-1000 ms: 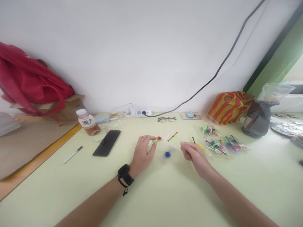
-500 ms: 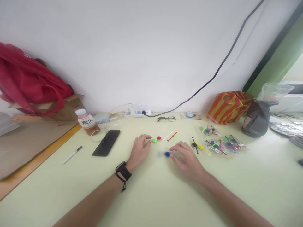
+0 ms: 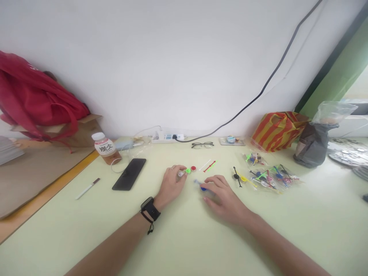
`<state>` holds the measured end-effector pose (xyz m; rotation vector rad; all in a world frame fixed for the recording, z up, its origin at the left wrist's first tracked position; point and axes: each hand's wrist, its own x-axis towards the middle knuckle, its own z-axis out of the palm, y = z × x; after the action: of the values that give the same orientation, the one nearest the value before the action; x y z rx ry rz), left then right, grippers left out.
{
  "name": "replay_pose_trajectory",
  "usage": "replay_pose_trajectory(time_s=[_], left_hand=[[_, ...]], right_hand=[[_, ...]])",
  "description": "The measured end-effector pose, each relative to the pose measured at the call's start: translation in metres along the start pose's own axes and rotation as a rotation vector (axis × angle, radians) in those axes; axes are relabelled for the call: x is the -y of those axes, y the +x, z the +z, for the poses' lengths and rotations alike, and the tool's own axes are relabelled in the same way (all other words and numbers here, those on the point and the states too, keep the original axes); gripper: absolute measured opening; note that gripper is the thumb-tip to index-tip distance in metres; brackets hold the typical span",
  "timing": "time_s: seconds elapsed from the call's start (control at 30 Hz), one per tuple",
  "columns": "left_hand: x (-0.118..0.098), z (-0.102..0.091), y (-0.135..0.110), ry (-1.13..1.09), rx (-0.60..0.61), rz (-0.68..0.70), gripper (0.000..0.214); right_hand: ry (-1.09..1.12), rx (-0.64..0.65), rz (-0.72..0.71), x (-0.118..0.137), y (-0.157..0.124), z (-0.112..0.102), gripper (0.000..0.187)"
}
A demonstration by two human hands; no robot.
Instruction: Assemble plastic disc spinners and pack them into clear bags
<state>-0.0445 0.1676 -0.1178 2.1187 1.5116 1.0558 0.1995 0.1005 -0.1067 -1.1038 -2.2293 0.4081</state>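
My left hand (image 3: pixel 171 184), with a black watch on its wrist, rests on the pale green table (image 3: pixel 184 237); its fingers are curled round a small light piece beside a green disc (image 3: pixel 188 171) and a red disc (image 3: pixel 193 168). My right hand (image 3: pixel 222 196) lies over a small blue toy (image 3: pixel 202 187), fingertips closing on it. A red stick (image 3: pixel 209 166) and a white stick (image 3: pixel 204 165) lie just beyond. A black piece (image 3: pixel 236 176) and a yellow piece (image 3: pixel 244 178) sit to the right.
Clear bags of coloured toy parts (image 3: pixel 270 175) lie at the right. A black phone (image 3: pixel 129 173), a bottle (image 3: pixel 105 148) and a pen (image 3: pixel 87 188) are on the left; glasses (image 3: pixel 202 145) and a power strip (image 3: pixel 168 137) by the wall. A striped bag (image 3: pixel 277 129) stands far right.
My right hand moved left from near the toy bags and came down onto the blue toy. My left hand set the green disc down next to the red one and stayed there.
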Motion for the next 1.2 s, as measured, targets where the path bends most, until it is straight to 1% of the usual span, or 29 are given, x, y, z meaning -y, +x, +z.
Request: replay_pose_trajectory(time_s=[0.23, 0.33, 0.4, 0.47, 0.5, 0.57, 0.67, 0.77, 0.83, 0.87, 0.93, 1.0, 1.03, 1.13, 1.2], left_hand=[[-0.004, -0.001, 0.000, 0.028, 0.036, 0.001, 0.020], [-0.003, 0.000, -0.001, 0.009, 0.021, -0.002, 0.025], [-0.002, 0.000, -0.001, -0.034, 0.003, -0.005, 0.029], [-0.002, 0.000, -0.001, -0.071, -0.014, -0.002, 0.032], [-0.003, 0.000, -0.001, -0.080, -0.020, 0.000, 0.032], [-0.004, 0.000, -0.001, -0.072, -0.030, 0.009, 0.032], [-0.008, 0.000, -0.004, -0.041, -0.034, 0.031, 0.025], [-0.017, 0.000, -0.010, -0.036, -0.016, 0.058, 0.015], [-0.024, -0.001, -0.014, -0.055, 0.021, 0.080, 0.013], [-0.029, -0.002, -0.017, -0.074, 0.060, 0.102, 0.014], [-0.036, -0.004, -0.021, -0.120, 0.191, 0.181, 0.021], [-0.042, -0.006, -0.023, -0.142, 0.304, 0.262, 0.034], [-0.044, -0.007, -0.024, -0.140, 0.332, 0.287, 0.040], [-0.045, -0.006, -0.024, -0.106, 0.323, 0.309, 0.041], [-0.043, -0.005, -0.023, -0.085, 0.298, 0.313, 0.039]], right_hand=[[-0.029, 0.049, -0.007, 0.000, 0.000, -0.001, 0.033], [-0.067, 0.051, -0.020, 0.000, 0.001, -0.002, 0.032], [-0.104, 0.045, -0.025, -0.001, 0.002, -0.003, 0.027], [-0.147, 0.026, -0.013, -0.003, 0.004, -0.005, 0.018], [-0.175, 0.012, 0.001, -0.004, 0.004, -0.006, 0.015], [-0.250, -0.014, 0.042, -0.010, 0.005, -0.010, 0.015], [-0.418, -0.043, 0.126, -0.024, 0.005, -0.015, 0.015], [-0.586, -0.093, 0.229, -0.040, 0.002, -0.021, 0.016], [-0.643, -0.141, 0.283, -0.048, 0.000, -0.024, 0.019], [-0.643, -0.169, 0.295, -0.049, 0.000, -0.026, 0.020], [-0.578, -0.222, 0.269, -0.048, 0.000, -0.027, 0.020], [-0.434, -0.238, 0.187, -0.041, 0.002, -0.025, 0.022], [-0.346, -0.227, 0.144, -0.036, 0.003, -0.023, 0.023], [-0.125, -0.162, 0.078, -0.023, 0.005, -0.011, 0.023], [-0.046, -0.118, 0.063, -0.017, 0.006, -0.002, 0.024]])
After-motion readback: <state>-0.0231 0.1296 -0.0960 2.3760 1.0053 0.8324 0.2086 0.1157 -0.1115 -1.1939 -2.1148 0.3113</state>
